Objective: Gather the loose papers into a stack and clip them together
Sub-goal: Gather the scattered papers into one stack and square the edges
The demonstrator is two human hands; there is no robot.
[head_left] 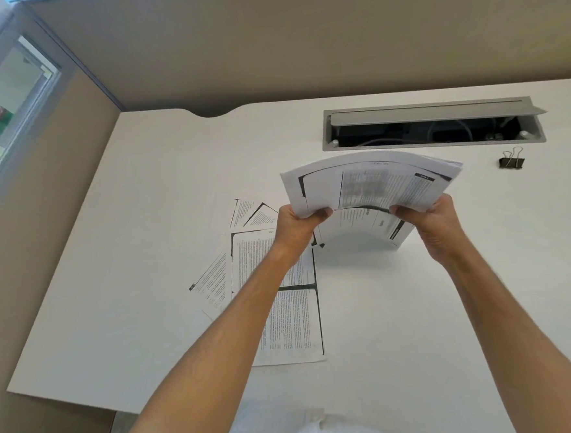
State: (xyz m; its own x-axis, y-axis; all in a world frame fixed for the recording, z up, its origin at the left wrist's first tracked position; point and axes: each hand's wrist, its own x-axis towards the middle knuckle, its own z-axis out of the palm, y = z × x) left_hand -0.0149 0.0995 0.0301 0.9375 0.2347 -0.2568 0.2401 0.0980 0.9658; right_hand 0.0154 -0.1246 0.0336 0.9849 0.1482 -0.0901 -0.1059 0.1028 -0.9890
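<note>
The left hand (pixel 299 220) and the right hand (pixel 427 214) each pinch a near corner of a gathered sheaf of printed papers (pixel 373 184), fingers curled under and thumbs on top, holding it clear above the white desk (pixel 484 270). The sheaf bows upward in the middle, and one lower sheet hangs down from it toward the desktop.

Gathering looks only partly done: several loose printed sheets (pixel 275 284) lie fanned on the desk, near and left, under the left forearm. Judging by this, the next move calls for adding those sheets, squaring the edges, then fetching the black binder clip (pixel 511 161), which sits far right, well apart from the hands.

Bare desk lies open to the right and near. A recessed cable tray (pixel 433 124) with its lid raised sits just beyond the sheaf.
</note>
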